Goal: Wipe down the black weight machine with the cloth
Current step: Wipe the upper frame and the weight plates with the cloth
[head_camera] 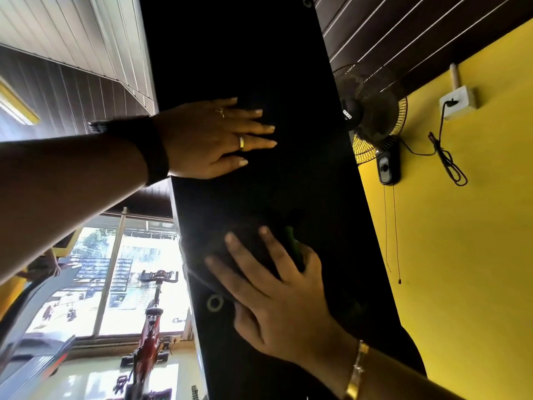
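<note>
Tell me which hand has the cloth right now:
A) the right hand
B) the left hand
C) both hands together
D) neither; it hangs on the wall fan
A: the right hand presses the dark cloth against the black weight machine, while the left hand lies flat and bare higher up.

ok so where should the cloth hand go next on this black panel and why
Probably slide the right hand and its cloth upward along the black panel: the fingers press the cloth flat low down, the left hand braces flat above, and much panel lies beyond.
</note>
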`<state>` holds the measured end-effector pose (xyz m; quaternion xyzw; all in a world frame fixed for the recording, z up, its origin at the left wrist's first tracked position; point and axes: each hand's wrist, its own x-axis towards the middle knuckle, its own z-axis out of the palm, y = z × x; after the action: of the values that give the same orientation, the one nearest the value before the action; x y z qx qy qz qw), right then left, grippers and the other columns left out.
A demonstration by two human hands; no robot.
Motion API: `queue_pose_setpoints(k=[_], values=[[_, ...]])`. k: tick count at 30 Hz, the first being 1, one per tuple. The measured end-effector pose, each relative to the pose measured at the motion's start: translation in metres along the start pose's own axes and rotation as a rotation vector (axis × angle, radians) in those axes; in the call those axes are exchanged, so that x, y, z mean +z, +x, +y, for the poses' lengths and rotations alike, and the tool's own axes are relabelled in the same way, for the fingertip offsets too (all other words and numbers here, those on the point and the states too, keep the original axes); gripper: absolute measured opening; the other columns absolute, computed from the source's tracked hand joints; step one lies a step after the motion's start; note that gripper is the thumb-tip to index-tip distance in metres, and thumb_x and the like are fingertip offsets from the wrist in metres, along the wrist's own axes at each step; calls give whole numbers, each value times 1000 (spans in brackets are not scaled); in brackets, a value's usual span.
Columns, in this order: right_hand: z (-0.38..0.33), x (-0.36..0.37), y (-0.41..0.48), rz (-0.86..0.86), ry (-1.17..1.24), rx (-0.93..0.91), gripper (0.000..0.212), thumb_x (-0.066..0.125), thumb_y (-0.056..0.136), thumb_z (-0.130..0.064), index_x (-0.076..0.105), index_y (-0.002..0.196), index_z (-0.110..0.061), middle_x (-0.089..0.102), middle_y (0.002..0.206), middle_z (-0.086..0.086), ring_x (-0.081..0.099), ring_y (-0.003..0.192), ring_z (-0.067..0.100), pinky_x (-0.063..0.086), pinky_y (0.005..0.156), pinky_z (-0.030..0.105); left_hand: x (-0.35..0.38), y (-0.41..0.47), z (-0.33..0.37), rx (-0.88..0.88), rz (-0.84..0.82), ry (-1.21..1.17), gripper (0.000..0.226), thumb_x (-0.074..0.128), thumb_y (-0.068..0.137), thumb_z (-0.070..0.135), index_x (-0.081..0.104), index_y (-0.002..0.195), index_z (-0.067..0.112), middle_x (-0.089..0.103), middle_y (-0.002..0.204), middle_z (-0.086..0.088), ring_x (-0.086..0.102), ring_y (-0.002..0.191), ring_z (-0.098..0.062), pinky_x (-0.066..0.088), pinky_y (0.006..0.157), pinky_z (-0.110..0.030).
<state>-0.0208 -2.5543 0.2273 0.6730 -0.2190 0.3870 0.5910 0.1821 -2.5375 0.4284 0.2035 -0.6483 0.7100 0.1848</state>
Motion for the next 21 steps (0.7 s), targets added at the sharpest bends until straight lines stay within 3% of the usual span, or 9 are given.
queue_pose_setpoints(k=[3,5,7,12,16,21], values=[[31,-5,-16,-80,10,-199,74,49,79,-50,26,149,-39,21,159,-7,28,143,29,31,96,46,-4,-1,3,63,0,-48,55,32,94,40,54,139,16,51,143,-10,45,134,-34,29,109,-54],[53,-7,-15,-113,-4,-230,79,51,77,-50,22,150,-40,17,159,-8,26,143,29,30,99,48,-7,-4,8,55,-7,-58,55,33,94,40,52,140,16,52,143,-10,46,132,-35,32,107,-55],[70,-6,-3,-122,-34,-136,77,48,77,-50,21,149,-40,19,159,-6,27,142,30,34,99,53,-10,-4,9,46,4,-51,55,33,94,39,53,139,15,52,142,-10,47,132,-35,34,107,-56],[70,-7,58,-72,108,459,63,32,85,-48,23,147,-38,27,157,-2,25,142,34,36,98,60,-17,-2,12,26,-12,-49,55,36,92,36,59,128,2,55,138,-15,51,128,-36,36,106,-56],[82,-2,72,-93,73,434,62,30,86,-47,25,147,-35,27,157,0,25,142,34,35,98,62,-15,-3,12,-31,-30,-20,63,36,92,40,54,130,-7,52,137,-23,53,126,-38,37,106,-57],[138,-7,90,-144,103,568,70,28,85,-49,16,153,-35,14,161,-1,13,146,35,28,108,60,-12,-5,12,-33,-38,-13,62,32,94,41,47,141,4,48,143,-20,46,133,-35,24,113,-43]])
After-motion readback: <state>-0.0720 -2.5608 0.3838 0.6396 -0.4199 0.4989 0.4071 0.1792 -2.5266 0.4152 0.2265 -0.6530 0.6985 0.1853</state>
